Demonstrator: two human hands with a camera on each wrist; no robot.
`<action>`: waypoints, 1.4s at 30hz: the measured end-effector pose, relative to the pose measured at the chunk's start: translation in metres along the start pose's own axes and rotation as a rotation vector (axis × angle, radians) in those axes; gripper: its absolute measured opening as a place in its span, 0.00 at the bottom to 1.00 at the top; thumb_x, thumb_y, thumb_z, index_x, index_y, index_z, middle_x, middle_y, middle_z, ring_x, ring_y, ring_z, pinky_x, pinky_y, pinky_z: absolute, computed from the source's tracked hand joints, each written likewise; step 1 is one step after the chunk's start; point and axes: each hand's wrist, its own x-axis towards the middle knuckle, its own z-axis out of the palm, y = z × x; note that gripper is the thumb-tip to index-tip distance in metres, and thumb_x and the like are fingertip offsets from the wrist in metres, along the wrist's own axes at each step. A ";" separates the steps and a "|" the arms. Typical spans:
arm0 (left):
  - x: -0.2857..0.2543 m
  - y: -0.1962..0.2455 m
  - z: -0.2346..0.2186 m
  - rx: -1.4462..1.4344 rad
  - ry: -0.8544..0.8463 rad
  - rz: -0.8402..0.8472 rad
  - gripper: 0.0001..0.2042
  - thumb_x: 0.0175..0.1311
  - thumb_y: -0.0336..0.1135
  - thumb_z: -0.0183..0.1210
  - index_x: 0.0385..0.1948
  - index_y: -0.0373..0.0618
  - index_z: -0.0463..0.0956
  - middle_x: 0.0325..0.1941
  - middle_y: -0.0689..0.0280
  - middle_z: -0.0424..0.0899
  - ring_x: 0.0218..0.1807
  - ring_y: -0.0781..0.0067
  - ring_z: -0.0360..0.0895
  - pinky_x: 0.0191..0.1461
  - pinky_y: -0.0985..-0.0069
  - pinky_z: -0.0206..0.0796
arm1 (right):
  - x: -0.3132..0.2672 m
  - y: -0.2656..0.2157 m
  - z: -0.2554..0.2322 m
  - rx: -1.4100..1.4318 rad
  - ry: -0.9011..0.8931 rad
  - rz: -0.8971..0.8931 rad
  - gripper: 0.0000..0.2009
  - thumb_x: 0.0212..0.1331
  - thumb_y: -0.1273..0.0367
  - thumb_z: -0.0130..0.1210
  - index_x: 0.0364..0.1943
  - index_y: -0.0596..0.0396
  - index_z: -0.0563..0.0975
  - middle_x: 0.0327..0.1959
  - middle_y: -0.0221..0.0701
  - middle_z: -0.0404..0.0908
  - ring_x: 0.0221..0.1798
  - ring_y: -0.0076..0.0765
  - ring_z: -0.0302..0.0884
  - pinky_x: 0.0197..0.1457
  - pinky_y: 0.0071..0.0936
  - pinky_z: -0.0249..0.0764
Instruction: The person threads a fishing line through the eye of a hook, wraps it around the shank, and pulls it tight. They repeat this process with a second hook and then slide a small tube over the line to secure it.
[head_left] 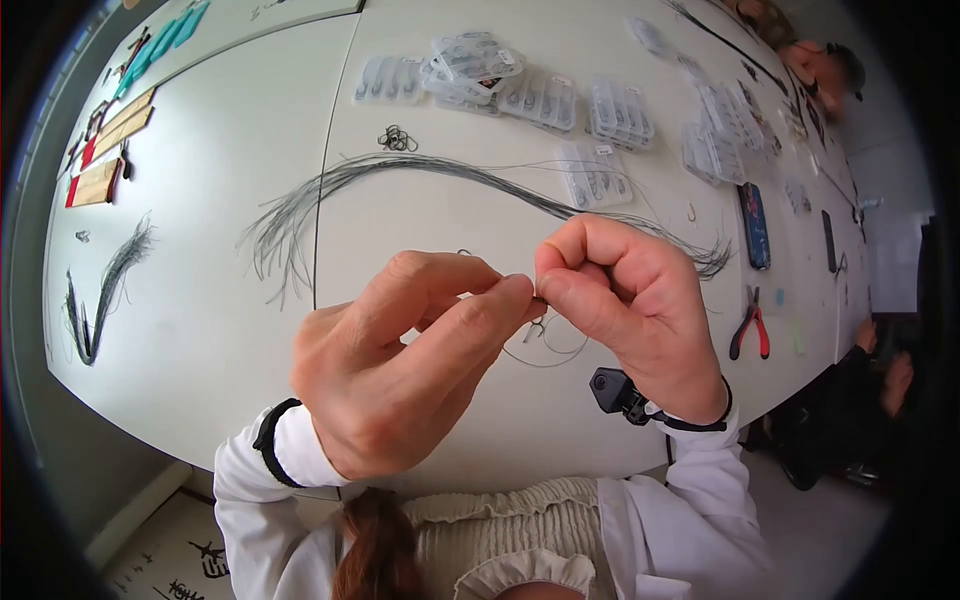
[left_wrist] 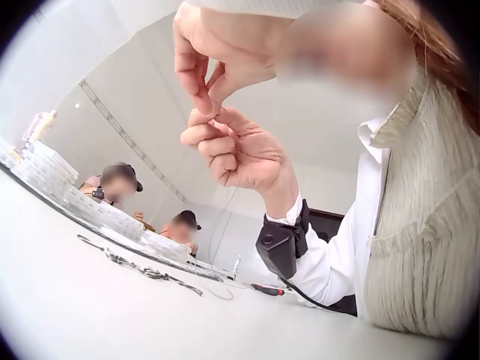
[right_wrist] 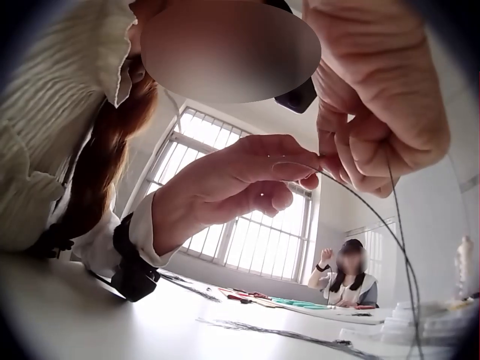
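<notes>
White sleeves (head_left: pixel 250 470), black wrist straps (head_left: pixel 268 440), cream top (head_left: pixel 500 520)

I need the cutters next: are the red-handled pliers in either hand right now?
No: the red-handled pliers lie on the table to the right, while both hands pinch a thin wire.

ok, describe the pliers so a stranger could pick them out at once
Start at the white table and go to its right side, past the right hand. The pliers lie flat there, below a dark phone. Their red handles set them apart: nothing else nearby is red, and the clear plastic boxes sit further up.
</notes>
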 end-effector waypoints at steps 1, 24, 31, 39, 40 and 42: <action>0.000 0.000 0.000 -0.018 -0.002 -0.038 0.12 0.40 0.20 0.67 0.29 0.40 0.80 0.24 0.62 0.78 0.22 0.74 0.77 0.22 0.82 0.70 | 0.000 0.000 0.000 0.002 0.001 -0.001 0.05 0.61 0.73 0.48 0.31 0.60 0.72 0.17 0.18 0.65 0.21 0.09 0.54 0.23 0.12 0.51; 0.008 0.004 -0.013 -0.857 -0.294 -0.634 0.03 0.57 0.19 0.52 0.25 0.32 0.70 0.21 0.63 0.74 0.22 0.71 0.80 0.23 0.83 0.72 | 0.004 0.000 -0.013 0.158 -0.128 0.130 0.06 0.57 0.70 0.54 0.29 0.60 0.76 0.17 0.15 0.64 0.21 0.07 0.53 0.23 0.12 0.50; 0.004 0.005 -0.011 -1.013 -0.223 -0.713 0.03 0.59 0.22 0.53 0.26 0.33 0.70 0.24 0.62 0.73 0.22 0.72 0.80 0.23 0.84 0.72 | 0.006 -0.005 -0.012 0.346 -0.136 0.189 0.06 0.55 0.71 0.55 0.29 0.61 0.77 0.23 0.21 0.73 0.26 0.10 0.64 0.29 0.11 0.59; 0.002 0.005 -0.007 -1.031 -0.149 -0.735 0.05 0.60 0.25 0.52 0.26 0.34 0.68 0.25 0.63 0.73 0.21 0.73 0.79 0.22 0.84 0.72 | 0.008 0.004 -0.004 0.433 -0.099 0.190 0.05 0.55 0.72 0.55 0.29 0.61 0.78 0.24 0.23 0.76 0.27 0.12 0.67 0.30 0.11 0.61; 0.001 0.005 -0.007 -1.046 -0.117 -0.744 0.05 0.61 0.25 0.52 0.27 0.35 0.67 0.25 0.63 0.73 0.21 0.73 0.79 0.22 0.84 0.72 | 0.008 0.005 -0.004 0.431 -0.102 0.192 0.05 0.55 0.72 0.55 0.29 0.61 0.78 0.24 0.23 0.76 0.27 0.12 0.67 0.30 0.11 0.61; 0.002 0.004 -0.007 -1.032 -0.103 -0.762 0.05 0.61 0.25 0.52 0.27 0.35 0.66 0.25 0.63 0.73 0.20 0.74 0.78 0.22 0.84 0.72 | 0.008 0.012 -0.003 0.461 -0.081 0.239 0.04 0.54 0.73 0.55 0.29 0.61 0.78 0.23 0.22 0.76 0.26 0.12 0.68 0.30 0.12 0.63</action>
